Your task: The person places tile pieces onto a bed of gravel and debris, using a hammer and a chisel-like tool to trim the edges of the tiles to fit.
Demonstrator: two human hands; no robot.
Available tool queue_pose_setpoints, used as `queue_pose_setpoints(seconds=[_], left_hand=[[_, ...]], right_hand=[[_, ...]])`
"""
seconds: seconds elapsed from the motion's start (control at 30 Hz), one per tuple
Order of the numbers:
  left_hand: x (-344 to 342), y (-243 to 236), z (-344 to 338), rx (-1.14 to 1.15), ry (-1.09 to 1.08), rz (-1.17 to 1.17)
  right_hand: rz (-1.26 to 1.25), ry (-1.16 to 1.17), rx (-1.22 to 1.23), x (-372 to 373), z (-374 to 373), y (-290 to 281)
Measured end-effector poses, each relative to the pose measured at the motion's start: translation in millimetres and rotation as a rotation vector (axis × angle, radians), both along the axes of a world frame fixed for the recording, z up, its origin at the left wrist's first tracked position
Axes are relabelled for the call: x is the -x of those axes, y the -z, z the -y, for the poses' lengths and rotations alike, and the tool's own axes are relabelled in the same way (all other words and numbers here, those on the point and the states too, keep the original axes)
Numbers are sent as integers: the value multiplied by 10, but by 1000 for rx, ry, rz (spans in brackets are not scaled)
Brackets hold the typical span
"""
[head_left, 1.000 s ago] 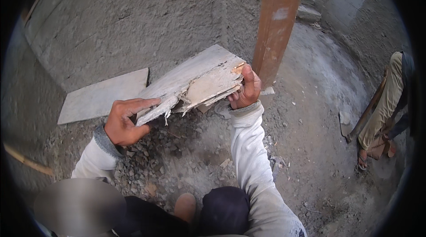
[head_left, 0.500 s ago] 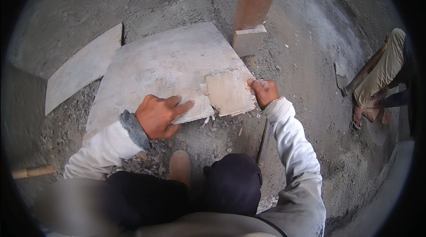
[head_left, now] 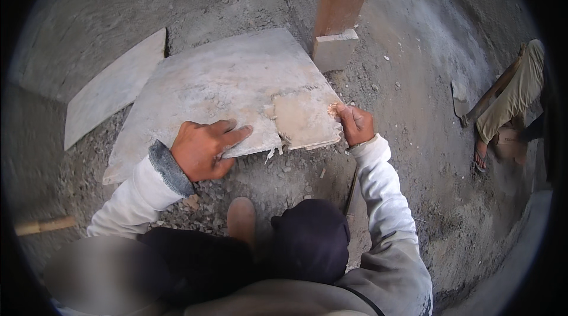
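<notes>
A large, weathered plywood board (head_left: pixel 219 73), dusty grey-white, lies in front of me with its near edge raised off the ground. That edge is ragged and splintered, and a paler patch (head_left: pixel 302 118) shows where surface layers have peeled off. My left hand (head_left: pixel 207 147) is closed over the near edge left of the patch, fingers on top and thumb toward the underside. At the right near corner my right hand (head_left: pixel 355 123) pinches the frayed edge, its thumb over the splintered wood. The undersides of the board and of my fingers are hidden.
Another pale board (head_left: pixel 115 88) leans by the rough wall at left. A brown wooden post (head_left: pixel 343 2) stands beyond, with a small block (head_left: pixel 335 50) at its foot. Rubble (head_left: pixel 192 212) covers the ground by my shoe (head_left: pixel 241 220). Another person's leg (head_left: pixel 512 100) is at right.
My left hand has slid slightly left along the near edge. The board's near edge has shifted a little away and left, while my right hand keeps its hold on the corner.
</notes>
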State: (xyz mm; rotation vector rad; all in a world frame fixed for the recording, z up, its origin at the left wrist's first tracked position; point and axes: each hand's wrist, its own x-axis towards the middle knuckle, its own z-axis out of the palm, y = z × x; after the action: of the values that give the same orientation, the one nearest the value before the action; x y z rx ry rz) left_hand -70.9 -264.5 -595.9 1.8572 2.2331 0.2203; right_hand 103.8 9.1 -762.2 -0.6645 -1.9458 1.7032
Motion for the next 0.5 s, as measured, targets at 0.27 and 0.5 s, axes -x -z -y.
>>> queue_pose_setpoints(seconds=[0.27,0.5], left_hand=[[-196,388,20,144,107,-119],[32,-275,-106,7,81,-164]], right_hand=[[548,-48,-640,-653,452,869],[-106,17,-593,-69,88,53]])
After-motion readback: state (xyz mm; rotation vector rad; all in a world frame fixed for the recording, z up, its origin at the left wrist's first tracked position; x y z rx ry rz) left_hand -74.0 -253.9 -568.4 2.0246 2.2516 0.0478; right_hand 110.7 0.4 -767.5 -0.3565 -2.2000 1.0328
